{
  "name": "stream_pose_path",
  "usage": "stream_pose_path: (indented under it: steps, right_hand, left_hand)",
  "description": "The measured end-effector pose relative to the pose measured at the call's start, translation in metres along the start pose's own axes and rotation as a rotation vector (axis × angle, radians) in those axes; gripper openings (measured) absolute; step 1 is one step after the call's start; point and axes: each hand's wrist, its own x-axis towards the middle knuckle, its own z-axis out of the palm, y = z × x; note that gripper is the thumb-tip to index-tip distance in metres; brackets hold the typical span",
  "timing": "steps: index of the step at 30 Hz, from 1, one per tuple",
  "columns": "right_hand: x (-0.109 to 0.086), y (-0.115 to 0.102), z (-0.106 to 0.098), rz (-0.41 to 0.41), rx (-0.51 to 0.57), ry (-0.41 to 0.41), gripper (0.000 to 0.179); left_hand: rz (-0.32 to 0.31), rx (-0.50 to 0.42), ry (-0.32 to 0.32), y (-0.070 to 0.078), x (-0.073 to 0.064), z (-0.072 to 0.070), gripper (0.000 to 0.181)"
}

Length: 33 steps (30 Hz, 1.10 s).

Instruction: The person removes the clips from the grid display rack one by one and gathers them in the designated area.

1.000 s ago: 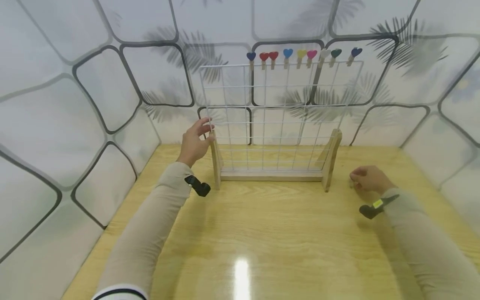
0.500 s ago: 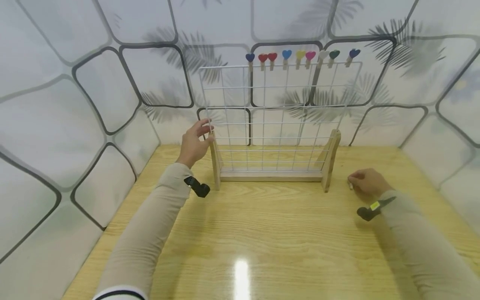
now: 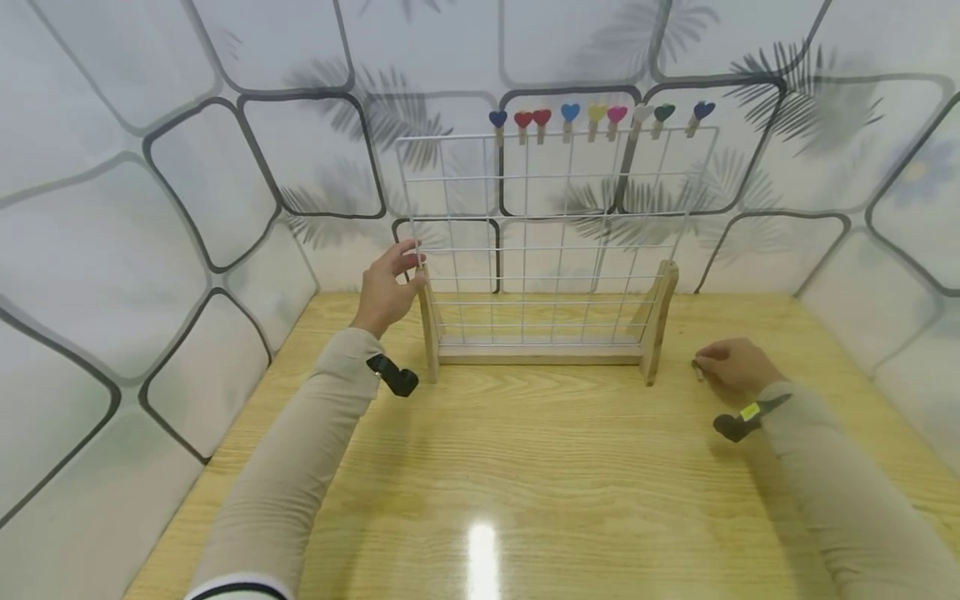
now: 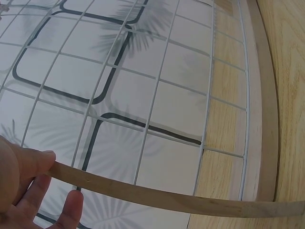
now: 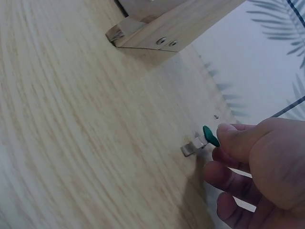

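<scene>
A white wire grid rack (image 3: 540,247) stands upright in a wooden base. Along its top wire sits a row of small wooden clothespins with coloured hearts, among them a yellow-heart clothespin (image 3: 596,115). My left hand (image 3: 386,287) grips the rack's left wooden upright (image 4: 143,193), thumb on one side and fingertips on the other. To the right of the rack, low over the table, my right hand (image 3: 738,365) pinches a clothespin with a green heart (image 5: 208,137) between thumb and forefinger. Its wooden legs (image 5: 190,147) point away from the fingertips.
The wood-grain table (image 3: 540,467) runs up to a patterned cloth backdrop (image 3: 450,50) behind and at both sides. The rack's right wooden foot (image 3: 660,325) stands between the grid and my right hand.
My left hand keeps its grip on the rack. The right hand stays nearly in place, while the clothespin in its fingers has turned slightly and shows more. The head view has shifted slightly.
</scene>
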Motion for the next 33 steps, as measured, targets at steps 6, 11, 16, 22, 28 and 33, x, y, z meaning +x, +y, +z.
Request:
stream_pose_path:
  steps: [6,11,16,22,28,33]
  right_hand:
    - [-0.004,-0.003,-0.02,0.018,0.066,-0.046,0.043]
    - [-0.006,-0.017,-0.041,0.008,0.155,-0.033,0.041]
    - [-0.005,-0.039,-0.063,0.007,0.224,-0.018,0.043]
    - [-0.007,-0.076,-0.086,-0.051,0.258,0.003,0.043]
    - [-0.008,-0.122,-0.098,-0.159,0.265,0.061,0.037]
    - [-0.006,-0.16,-0.11,-0.181,0.305,0.069,0.035]
  left_hand:
    - [0.002,0.008,-0.004,0.002,-0.001,0.0,0.05]
    - [0.019,0.019,0.0,0.003,0.0,-0.002,0.049]
    - [0.043,0.038,0.005,0.002,0.003,-0.004,0.048]
    - [0.013,0.012,-0.014,0.003,0.005,-0.005,0.049]
    - [-0.023,0.004,-0.029,0.002,0.005,-0.007,0.047]
    - [-0.045,-0.018,-0.03,0.005,0.005,-0.004,0.044]
